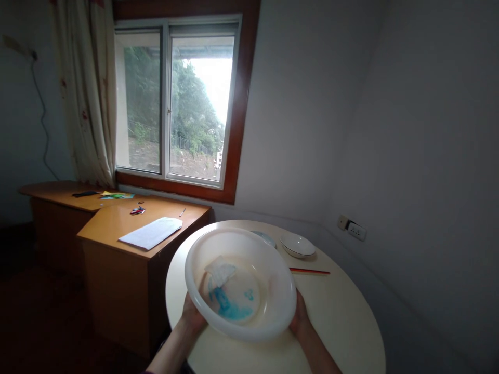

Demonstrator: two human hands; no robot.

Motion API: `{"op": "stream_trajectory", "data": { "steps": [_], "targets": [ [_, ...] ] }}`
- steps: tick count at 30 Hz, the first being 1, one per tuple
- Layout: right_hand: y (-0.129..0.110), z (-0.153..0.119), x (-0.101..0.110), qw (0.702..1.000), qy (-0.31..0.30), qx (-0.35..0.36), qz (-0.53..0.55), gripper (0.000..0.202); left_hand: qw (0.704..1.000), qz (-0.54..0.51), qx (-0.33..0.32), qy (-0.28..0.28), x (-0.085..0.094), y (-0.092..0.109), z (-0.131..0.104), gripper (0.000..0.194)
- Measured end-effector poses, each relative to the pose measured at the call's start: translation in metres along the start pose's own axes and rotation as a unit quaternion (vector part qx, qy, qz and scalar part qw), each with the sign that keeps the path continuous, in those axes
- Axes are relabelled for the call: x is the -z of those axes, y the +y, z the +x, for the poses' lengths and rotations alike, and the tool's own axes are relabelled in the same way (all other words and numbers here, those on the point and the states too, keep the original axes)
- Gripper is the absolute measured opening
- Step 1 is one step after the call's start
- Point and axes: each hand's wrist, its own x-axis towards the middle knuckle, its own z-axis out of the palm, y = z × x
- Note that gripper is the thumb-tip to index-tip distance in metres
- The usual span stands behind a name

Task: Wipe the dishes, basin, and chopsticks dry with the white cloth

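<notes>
Head camera: the left hand (194, 314) and the right hand (299, 314) are both closed on a round white plastic basin (257, 259), one on each side, below its thick rolled rim. The basin sits between the hands over a round cream surface (343, 317), its opening tipped a little toward the wearer; whether its base touches the surface I cannot tell. Inside, nearer the left hand, lies a crumpled whitish tissue or cloth (221, 271), with bright blue patches (232, 307) on the basin floor below it (liquid, stain or print, I cannot say which).

Just beyond the right hand are red-and-black chopsticks (310, 271); farther out in the same direction stands a shallow white bowl (298, 244) with a thin dark rim line. To the left of that bowl, a pale bluish dish (265, 238) is partly hidden behind the basin.

Beyond the left hand and off to its left, a wooden surface (117, 218) carries white paper (152, 232) (any writing on it is too faint to read), a pen (182, 212) and colourful packets (117, 196), their lettering too small to make out.
</notes>
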Motion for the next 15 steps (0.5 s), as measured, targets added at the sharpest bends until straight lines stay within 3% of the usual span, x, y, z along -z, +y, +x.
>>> {"op": "stream_trajectory", "data": {
  "steps": [7,11,15],
  "targets": [
    [-0.003,-0.010,-0.004,0.999,0.002,0.025,0.024,0.040,1.000,-0.004,-0.020,0.002,-0.003,0.002,-0.003,0.039],
    [-0.010,-0.020,-0.003,0.999,-0.013,0.048,0.021,0.058,1.000,0.008,-0.017,-0.018,-0.003,0.001,0.000,0.040],
    [-0.015,-0.029,-0.001,0.999,-0.022,0.028,0.005,0.058,0.996,-0.002,0.012,-0.088,0.001,-0.002,0.005,0.042]
  ]
}}
